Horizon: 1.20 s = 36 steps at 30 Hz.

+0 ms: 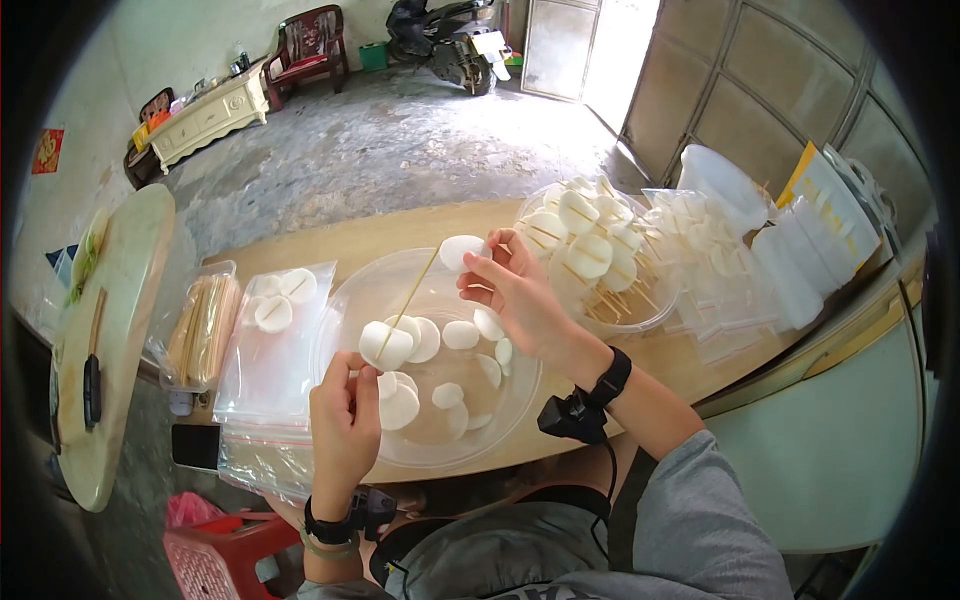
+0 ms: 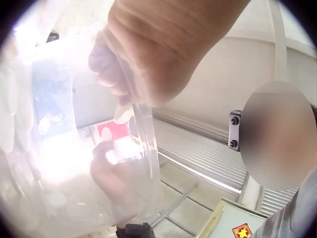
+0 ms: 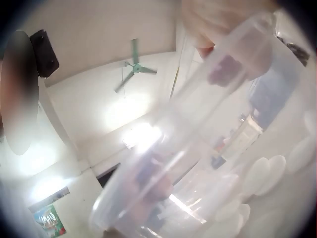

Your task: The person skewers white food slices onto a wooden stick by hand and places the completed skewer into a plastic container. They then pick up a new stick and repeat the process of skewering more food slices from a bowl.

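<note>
My left hand (image 1: 345, 415) pinches a thin bamboo skewer (image 1: 412, 298) near its lower end, by a round white slice (image 1: 378, 347) that the skewer crosses. The skewer slants up to the right. At its upper end my right hand (image 1: 518, 292) holds another round white slice (image 1: 460, 252) between thumb and fingers. Both hands are over a wide clear plastic basin (image 1: 430, 262), where several loose white slices (image 1: 398, 402) lie. In the wrist views the basin's wall covers much of the scene, and what the fingers hold is blurred or hidden.
Skewered slices (image 1: 590, 255) fill a clear bowl at the right, beside plastic bags (image 1: 700, 240). Left of the basin, slices (image 1: 273, 314) lie on plastic bags (image 1: 262, 375), near a box of wooden sticks (image 1: 203, 325). A phone (image 1: 195, 446) and red stool (image 1: 225, 550) are lower left.
</note>
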Tool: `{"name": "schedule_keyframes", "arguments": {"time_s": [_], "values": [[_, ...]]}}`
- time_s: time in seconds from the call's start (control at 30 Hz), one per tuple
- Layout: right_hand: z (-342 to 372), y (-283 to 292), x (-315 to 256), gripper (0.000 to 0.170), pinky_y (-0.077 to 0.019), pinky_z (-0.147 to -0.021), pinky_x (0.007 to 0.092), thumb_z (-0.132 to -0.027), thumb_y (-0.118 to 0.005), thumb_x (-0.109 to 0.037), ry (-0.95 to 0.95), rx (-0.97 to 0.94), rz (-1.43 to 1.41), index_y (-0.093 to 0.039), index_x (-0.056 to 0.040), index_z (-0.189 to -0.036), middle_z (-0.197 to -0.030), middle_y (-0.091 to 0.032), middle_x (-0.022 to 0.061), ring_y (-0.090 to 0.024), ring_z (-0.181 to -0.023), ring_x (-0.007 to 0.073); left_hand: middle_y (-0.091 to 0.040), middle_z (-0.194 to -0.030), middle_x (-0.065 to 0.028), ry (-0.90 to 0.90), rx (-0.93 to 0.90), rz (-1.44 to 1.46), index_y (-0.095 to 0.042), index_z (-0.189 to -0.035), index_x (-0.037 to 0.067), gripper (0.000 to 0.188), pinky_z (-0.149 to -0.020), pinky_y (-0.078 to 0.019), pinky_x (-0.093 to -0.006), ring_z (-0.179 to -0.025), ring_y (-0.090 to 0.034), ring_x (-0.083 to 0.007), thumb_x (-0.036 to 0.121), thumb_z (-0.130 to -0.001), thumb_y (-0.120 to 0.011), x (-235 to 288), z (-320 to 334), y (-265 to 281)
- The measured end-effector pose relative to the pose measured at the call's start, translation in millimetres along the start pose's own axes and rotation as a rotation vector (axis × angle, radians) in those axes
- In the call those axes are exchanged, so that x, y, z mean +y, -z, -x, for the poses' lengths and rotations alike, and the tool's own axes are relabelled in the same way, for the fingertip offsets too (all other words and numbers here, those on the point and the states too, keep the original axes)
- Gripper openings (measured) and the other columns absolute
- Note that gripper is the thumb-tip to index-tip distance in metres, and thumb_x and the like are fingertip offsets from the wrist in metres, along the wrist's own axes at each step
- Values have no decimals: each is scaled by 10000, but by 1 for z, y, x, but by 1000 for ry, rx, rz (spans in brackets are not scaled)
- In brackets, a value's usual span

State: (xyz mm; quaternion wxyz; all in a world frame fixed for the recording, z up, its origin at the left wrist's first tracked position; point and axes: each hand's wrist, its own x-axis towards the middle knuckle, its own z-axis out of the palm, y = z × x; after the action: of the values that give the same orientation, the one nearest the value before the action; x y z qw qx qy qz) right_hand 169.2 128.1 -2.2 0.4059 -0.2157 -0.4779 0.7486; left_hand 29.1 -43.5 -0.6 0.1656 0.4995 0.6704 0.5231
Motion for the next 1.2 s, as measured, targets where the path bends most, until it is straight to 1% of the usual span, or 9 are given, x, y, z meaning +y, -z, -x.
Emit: {"name": "schedule_keyframes", "arguments": {"time_s": [0.07,0.13,0.23,0.37,0.43,0.57,0.73,0.97,1.2], "values": [[0,2,0,154,-510,-777,289,-886,-565,-108,-34,59,-97,-456,-36,-967,-934,-545,69,-584,-842,151,-457,-508,-8,-1,8,9,-522,-861,-4,96,-423,-247,-231,-466,-359,-31,65,-905,-472,5,0,0],[-3,7,1,198,-492,-828,296,-889,-556,-116,-143,-29,-196,-476,-26,-1046,-981,-545,70,-567,-905,157,-443,-505,1,-1,9,14,-520,-848,-5,96,-421,-241,-229,-465,-350,-27,57,-902,-471,1,0,0],[-6,11,3,244,-484,-866,303,-902,-534,-131,-187,-13,-245,-478,-18,-1111,-1044,-539,79,-561,-946,177,-422,-500,14,2,11,12,-515,-824,-7,101,-420,-233,-227,-464,-339,-22,48,-897,-472,1,1,-1],[-6,7,0,225,-477,-901,305,-917,-503,-140,-165,17,-318,-476,-23,-1107,-1048,-536,83,-562,-998,200,-415,-501,16,6,11,-4,-507,-803,-5,111,-421,-235,-225,-468,-340,-20,51,-894,-480,1,2,-2],[-5,8,2,223,-474,-924,305,-926,-492,-141,-115,-25,-369,-473,-22,-1113,-1073,-536,96,-571,-1021,219,-415,-504,15,7,7,-8,-505,-801,-4,113,-421,-236,-225,-470,-342,-20,55,-895,-481,2,2,-1],[-4,8,1,240,-483,-918,308,-934,-486,-159,-136,-25,-292,-467,-17,-1127,-1079,-547,106,-588,-1003,219,-416,-506,13,3,8,-20,-503,-801,-2,118,-422,-239,-226,-475,-345,-22,61,-897,-480,3,1,-2],[-1,6,-1,322,-518,-844,267,-927,-519,-169,-149,-22,-216,-453,-11,-1199,-1030,-581,91,-610,-928,166,-421,-504,8,10,3,-26,-503,-809,-1,115,-424,-249,-225,-475,-347,-29,64,-900,-479,1,2,-1],[-6,14,5,345,-530,-802,234,-916,-537,-153,-156,-36,-275,-448,-3,-1214,-1013,-583,84,-613,-877,134,-491,-521,-39,-15,-31,-46,-510,-833,-8,135,-423,-272,-237,-470,-370,-47,99,-912,-496,0,2,-2],[-7,15,4,333,-533,-807,240,-906,-544,-115,-156,-49,-327,-455,5,-1203,-1011,-582,88,-613,-872,139,-491,-520,-50,-26,-40,-75,-517,-847,-11,134,-425,-277,-239,-471,-373,-52,103,-914,-494,0,2,-1]]}}
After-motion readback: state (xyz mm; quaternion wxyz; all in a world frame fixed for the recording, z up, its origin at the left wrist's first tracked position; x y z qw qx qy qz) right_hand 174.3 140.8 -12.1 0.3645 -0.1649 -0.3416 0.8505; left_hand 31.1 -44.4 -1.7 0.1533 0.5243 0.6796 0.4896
